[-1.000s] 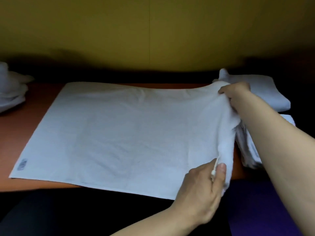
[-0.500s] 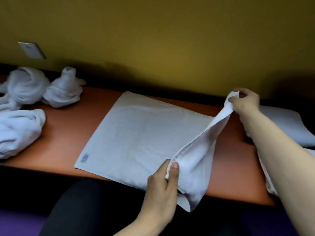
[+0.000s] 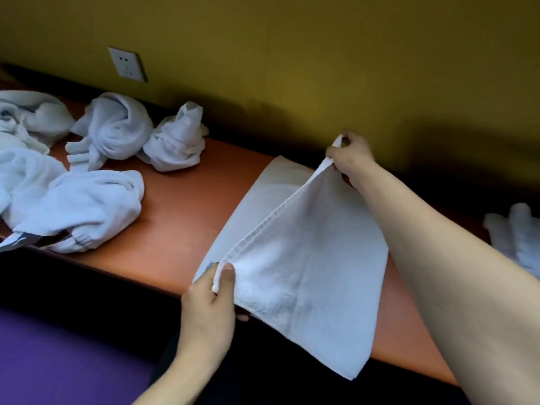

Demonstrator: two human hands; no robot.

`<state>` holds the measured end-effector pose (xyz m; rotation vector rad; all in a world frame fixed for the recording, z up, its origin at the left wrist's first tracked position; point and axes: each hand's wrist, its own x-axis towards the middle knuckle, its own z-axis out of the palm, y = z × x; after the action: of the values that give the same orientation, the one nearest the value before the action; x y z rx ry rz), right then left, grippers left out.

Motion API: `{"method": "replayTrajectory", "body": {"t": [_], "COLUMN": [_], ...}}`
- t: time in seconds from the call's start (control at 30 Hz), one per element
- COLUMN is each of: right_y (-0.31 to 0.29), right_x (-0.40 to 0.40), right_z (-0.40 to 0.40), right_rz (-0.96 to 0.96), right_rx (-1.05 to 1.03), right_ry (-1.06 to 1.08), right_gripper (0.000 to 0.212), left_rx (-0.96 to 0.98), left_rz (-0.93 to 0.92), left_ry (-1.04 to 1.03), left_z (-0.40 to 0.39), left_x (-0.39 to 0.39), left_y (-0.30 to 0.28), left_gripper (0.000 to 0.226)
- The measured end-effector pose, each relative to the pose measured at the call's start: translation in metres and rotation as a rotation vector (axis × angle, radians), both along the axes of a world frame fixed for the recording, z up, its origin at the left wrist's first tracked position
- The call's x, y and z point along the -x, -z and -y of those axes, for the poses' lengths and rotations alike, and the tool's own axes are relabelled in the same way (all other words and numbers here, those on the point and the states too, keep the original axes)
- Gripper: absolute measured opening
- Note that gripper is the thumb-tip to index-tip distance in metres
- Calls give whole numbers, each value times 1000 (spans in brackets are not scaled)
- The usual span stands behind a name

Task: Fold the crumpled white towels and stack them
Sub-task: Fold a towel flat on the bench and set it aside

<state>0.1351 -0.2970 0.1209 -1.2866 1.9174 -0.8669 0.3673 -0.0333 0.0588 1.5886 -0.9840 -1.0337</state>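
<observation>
Left hand [image 3: 209,299] pinching near corner of white towel [image 3: 306,276] btwn thumb & fingers; right hand [image 3: 349,156] pinching far corner, raised off orange surface [image 3: 181,217]. Towel half-folded: top layer lifted over lower layer lying flat on surface, near edge hanging past front edge. Crumpled towels [image 3: 117,133] heaped at left on surface, well apart. More white cloth [image 3: 517,238] at far right, partly cut off. Wall socket [image 3: 127,64] on yellow wall behind.

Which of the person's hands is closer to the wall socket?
The right. The right hand holds the towel's far corner near the wall, right of the wall socket. The left hand pinches the near corner, off the table's front edge.
</observation>
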Motion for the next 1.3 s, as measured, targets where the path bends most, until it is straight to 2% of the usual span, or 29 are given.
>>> {"method": "replayTrajectory", "body": {"t": [0.27,0.37,0.47,0.57,0.63,0.73,0.8,0.9,1.0,1.07,1.13,1.2,1.3], "right_y": [26,36,55,83,98,114,123,143,161,160,159,150,130], "right_x": [-67,-79,-72,-43,-20,6,16,21,14,4,2,7,21], "right_z": [33,22,-19,-93,-158,-250,-298,-340,-352,-355,-356,-360,-373], "right_rz": [-95,36,128,52,2,-165,-202,-142,123,321,305,308,312], "right_rx": [-47,-37,3,20,23,10,-49,-283,-502,-449,-307,-178,-87], "right_ry": [-127,-126,-98,-31,78,302,432,582,578,564,558,590,611], "right_gripper": [73,80,74,57,40,22,24,43,54,41,29,28,22], "left_rx": [-185,-312,-361,-310,-292,-347,-404,-494,-528,-496,-434,-380,-347], "left_rz": [279,476,600,715,734,728,674,596,567,514,405,273,130], "left_ry": [19,91,97,97,119,164,178,200,232,205,148,75,24], "left_z": [23,33,41,46,48,52,56,63,62,56,46,35,12], "left_x": [-53,-65,-73,-75,-75,-73,-70,-66,-61,-56,-51,-49,-54], "left_y": [33,51,62,72,75,75,75,67,61,56,50,41,30], "left_gripper": [43,43,35,23,26,39,40,34,26,26,21,18,27]}}
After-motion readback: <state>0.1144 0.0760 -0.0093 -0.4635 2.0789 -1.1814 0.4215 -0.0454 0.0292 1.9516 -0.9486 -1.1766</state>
